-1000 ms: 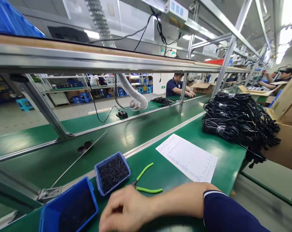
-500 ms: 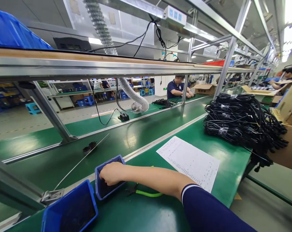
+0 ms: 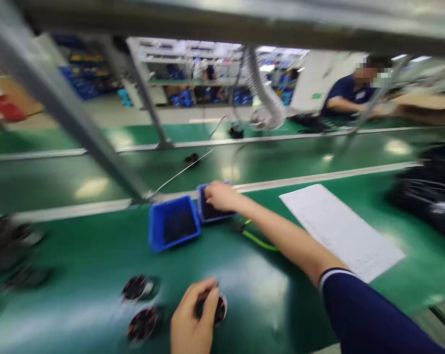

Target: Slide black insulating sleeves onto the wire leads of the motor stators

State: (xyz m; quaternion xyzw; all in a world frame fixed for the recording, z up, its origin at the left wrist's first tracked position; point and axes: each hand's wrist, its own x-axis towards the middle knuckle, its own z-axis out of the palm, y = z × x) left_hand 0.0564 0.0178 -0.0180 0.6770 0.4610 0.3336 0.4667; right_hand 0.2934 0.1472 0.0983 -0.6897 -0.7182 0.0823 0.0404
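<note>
My right hand [image 3: 221,196] reaches into the small blue bin [image 3: 214,218]; its fingertips are lowered among dark contents, and what they hold is hidden. Beside that bin stands a larger blue bin [image 3: 156,228] with dark contents. Near the bottom centre, my left hand [image 3: 196,312] has its thumb and fingers closed on a round black part [image 3: 221,309] at the green tabletop. To its left lie two similar round parts, one [image 3: 134,288] behind the other [image 3: 142,324]. Green-handled pliers [image 3: 259,241] lie under my right forearm.
A printed sheet [image 3: 342,231] lies on the right, with black cable bundles [image 3: 429,191] beyond it. Blurred dark parts [image 3: 8,246] are at far left. Metal struts [image 3: 78,108] cross the left side. A person [image 3: 351,96] sits across the line.
The view has swung left and down, bringing my left hand, the round parts and the left of the table into sight. My right hand remains in the small bin.
</note>
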